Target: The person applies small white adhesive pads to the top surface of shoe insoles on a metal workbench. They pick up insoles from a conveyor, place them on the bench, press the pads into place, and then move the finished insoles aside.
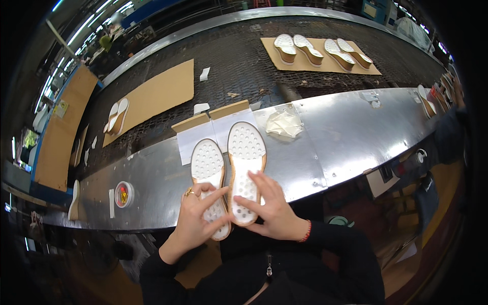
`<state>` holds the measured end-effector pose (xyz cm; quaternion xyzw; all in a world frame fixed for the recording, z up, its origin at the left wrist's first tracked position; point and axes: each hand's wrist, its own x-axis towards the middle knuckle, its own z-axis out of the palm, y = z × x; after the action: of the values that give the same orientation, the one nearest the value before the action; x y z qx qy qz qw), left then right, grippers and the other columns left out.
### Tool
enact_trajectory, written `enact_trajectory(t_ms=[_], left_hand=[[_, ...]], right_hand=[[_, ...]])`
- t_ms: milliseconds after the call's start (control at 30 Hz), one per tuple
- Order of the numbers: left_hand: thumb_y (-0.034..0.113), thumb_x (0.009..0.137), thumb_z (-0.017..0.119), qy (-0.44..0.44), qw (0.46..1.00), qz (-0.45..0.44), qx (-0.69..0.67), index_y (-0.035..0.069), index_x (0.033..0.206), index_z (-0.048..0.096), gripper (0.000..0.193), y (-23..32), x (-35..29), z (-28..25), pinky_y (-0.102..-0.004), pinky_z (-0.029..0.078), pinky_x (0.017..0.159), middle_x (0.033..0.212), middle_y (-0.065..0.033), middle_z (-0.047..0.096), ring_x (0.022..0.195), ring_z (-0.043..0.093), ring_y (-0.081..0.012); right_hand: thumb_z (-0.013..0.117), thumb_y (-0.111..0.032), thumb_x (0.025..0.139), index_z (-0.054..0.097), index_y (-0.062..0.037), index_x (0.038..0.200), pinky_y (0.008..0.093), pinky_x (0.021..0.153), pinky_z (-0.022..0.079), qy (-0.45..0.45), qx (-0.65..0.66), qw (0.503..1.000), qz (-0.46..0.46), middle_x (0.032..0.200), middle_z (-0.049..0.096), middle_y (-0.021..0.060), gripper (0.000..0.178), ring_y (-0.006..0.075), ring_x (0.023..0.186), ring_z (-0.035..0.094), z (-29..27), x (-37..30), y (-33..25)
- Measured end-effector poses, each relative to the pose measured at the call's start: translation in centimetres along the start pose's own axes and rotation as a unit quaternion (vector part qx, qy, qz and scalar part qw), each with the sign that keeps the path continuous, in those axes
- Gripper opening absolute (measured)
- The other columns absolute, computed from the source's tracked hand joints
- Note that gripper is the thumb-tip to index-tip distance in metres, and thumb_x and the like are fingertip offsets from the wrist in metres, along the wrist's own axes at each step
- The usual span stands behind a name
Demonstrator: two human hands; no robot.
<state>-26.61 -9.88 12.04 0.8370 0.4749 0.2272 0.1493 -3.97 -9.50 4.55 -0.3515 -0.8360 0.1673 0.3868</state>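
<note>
Two shoe soles with white dimpled upper faces and tan edges lie side by side in front of me, toes pointing away. On the heel half of the left shoe sole (207,161) rests my left hand (198,211), a ring on one finger, its fingers curled over it and the tips reaching the edge of its neighbour. My right hand (272,211) grips the right shoe sole (246,145) by its heel half, thumb and fingers on the white face. White paper sheets (192,140) with a tan strip (229,110) along the top lie beyond the toes.
A crumpled cream wrapper (283,123) and a small round tub (124,194) sit on the metal bench (351,137). Past it, a dark mesh conveyor carries cardboard sheets (162,94) with more soles (311,51). Single soles stand at the bench's left (74,201) and right (426,101) ends.
</note>
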Motion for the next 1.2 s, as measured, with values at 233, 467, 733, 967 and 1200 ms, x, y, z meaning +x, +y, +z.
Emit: enact_trajectory(t_ms=[233,467,733,967,1200], left_hand=[[0.034,0.068,0.087,-0.139,0.983,-0.010,-0.116,0.007,0.152,0.036,0.102,-1.7,-1.6,0.8,-0.0527,0.026,0.117,0.157,-0.0337,0.023,0.146,0.019,-0.0523],[0.030,0.066,0.086,-0.096,0.987,0.026,-0.130,0.008,0.152,0.037,0.102,-5.3,1.2,0.2,-0.0500,0.027,0.117,0.156,-0.0317,0.028,0.146,0.025,-0.0471],[0.054,0.065,0.086,-0.088,0.995,0.050,0.003,0.010,0.149,0.043,0.103,-3.9,3.2,-2.6,-0.0573,0.023,0.117,0.155,-0.0230,0.037,0.144,0.033,-0.0423],[0.024,0.086,0.076,-0.033,0.991,0.116,-0.053,0.003,0.124,0.066,0.044,-6.6,8.7,-4.8,-0.0403,0.049,0.098,0.122,-0.0175,0.068,0.116,0.065,-0.0302],[0.010,0.086,0.071,-0.021,0.999,-0.047,0.014,0.004,0.115,0.071,0.029,-18.5,21.9,-3.4,-0.0366,0.055,0.082,0.098,-0.0129,0.074,0.093,0.070,-0.0251]], right_hand=[[0.086,-0.013,0.068,0.063,-0.0225,0.133,0.0470,0.112,0.039,-0.053,0.124,0.991,0.005,0.154,0.027,0.0330,0.070,0.0523,0.139,0.036,-1.1,0.6,2.6],[0.083,-0.009,0.070,0.063,-0.0203,0.134,0.0457,0.109,0.043,-0.046,0.112,0.993,0.001,0.154,0.028,0.0312,0.068,0.0503,0.139,0.037,-0.5,1.7,3.7],[0.085,-0.012,0.070,0.065,-0.0189,0.132,0.0444,0.110,0.042,-0.079,0.119,0.990,0.016,0.157,0.024,0.0288,0.065,0.0464,0.142,0.036,-1.1,2.1,3.9],[0.092,-0.039,0.066,0.048,-0.0140,0.146,0.0467,0.111,0.040,-0.114,0.121,0.986,0.024,0.158,0.018,0.0303,0.095,0.0488,0.141,0.034,-2.3,2.6,4.4],[0.092,-0.041,0.066,0.047,-0.0050,0.145,0.0481,0.111,0.039,-0.018,0.171,0.985,-0.002,0.158,0.020,0.0284,0.098,0.0431,0.137,0.042,-1.8,1.9,5.5]])
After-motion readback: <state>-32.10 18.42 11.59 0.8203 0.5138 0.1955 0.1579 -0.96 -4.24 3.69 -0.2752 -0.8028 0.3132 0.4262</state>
